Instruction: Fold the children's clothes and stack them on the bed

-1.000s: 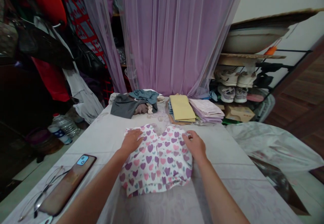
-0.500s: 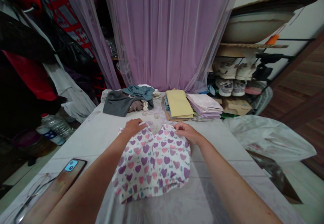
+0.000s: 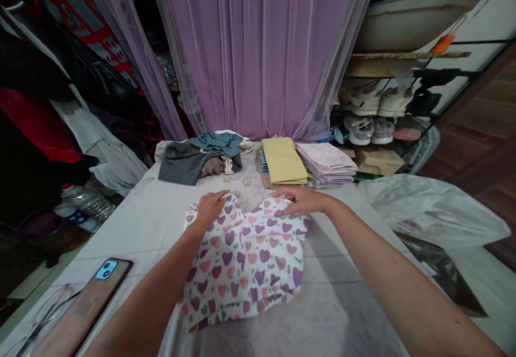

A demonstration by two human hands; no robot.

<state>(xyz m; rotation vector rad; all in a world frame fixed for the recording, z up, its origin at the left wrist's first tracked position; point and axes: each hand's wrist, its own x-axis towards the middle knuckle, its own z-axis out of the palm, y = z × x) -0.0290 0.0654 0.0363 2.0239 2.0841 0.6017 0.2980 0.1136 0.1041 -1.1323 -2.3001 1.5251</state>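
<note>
A pair of white shorts (image 3: 242, 260) printed with purple and pink hearts lies flat before me, its gathered waistband towards me and its two leg openings at the far side. My left hand (image 3: 211, 209) is closed on the hem of the left leg, fingertips at the far edge. Over the right leg's hem, my right hand (image 3: 304, 201) rests with fingers stretched out and thumb apart on the cloth. Part of each hem is hidden under the hands.
Beyond the shorts lie a loose pile of dark clothes (image 3: 183, 163), a folded yellow cloth (image 3: 284, 161) on a stack, and folded pale linens (image 3: 328, 162). A phone (image 3: 86, 303) and glasses (image 3: 48, 314) lie by my left forearm. A plastic bag (image 3: 435, 212) bulges on the right.
My right hand has shifted slightly, its fingers stretching out along the hem, and the right leg's outer corner now spreads further right. The left hand stays at its hem. The view has tilted slightly.
</note>
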